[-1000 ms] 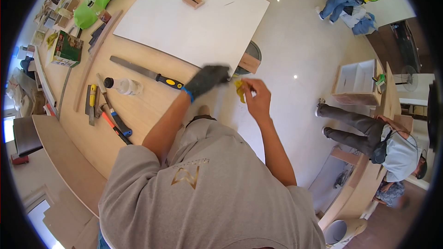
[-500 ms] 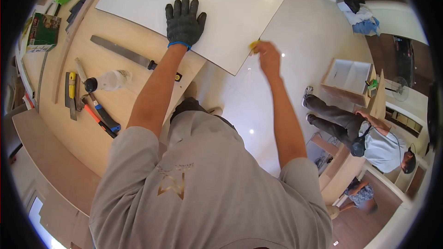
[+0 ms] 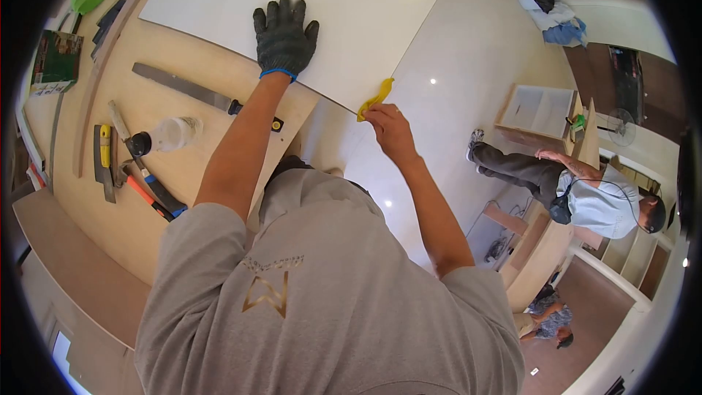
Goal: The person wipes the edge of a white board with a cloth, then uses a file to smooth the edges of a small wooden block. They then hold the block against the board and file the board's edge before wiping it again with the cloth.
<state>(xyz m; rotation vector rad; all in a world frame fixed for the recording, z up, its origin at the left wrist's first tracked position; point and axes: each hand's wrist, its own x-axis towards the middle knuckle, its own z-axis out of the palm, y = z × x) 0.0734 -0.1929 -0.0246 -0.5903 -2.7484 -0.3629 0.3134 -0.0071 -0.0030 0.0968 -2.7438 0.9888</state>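
My left hand point(image 3: 285, 40), in a dark glove with a blue cuff, lies flat with fingers spread on a white panel point(image 3: 336, 22). The panel rests on a light wooden table point(image 3: 110, 227). My bare right hand point(image 3: 391, 129) pinches a yellow strip or cloth point(image 3: 376, 99) at the panel's near right corner. Nearest my left forearm on the table is a long metal blade with a black handle point(image 3: 183, 86). A clear bottle with a black cap point(image 3: 174, 134) lies beside it.
On the table's left are a hammer point(image 3: 146, 194), a yellow-handled tool point(image 3: 106, 148), a long wooden strip point(image 3: 110, 66) and a green box point(image 3: 57, 62). A person point(image 3: 596, 194) stands at the right near an open drawer box point(image 3: 537, 111); another person point(image 3: 552, 316) is lower right.
My right hand has moved left and down to the panel's corner, and more of the yellow material shows. My left hand stays flat on the panel. The view has shifted slightly.
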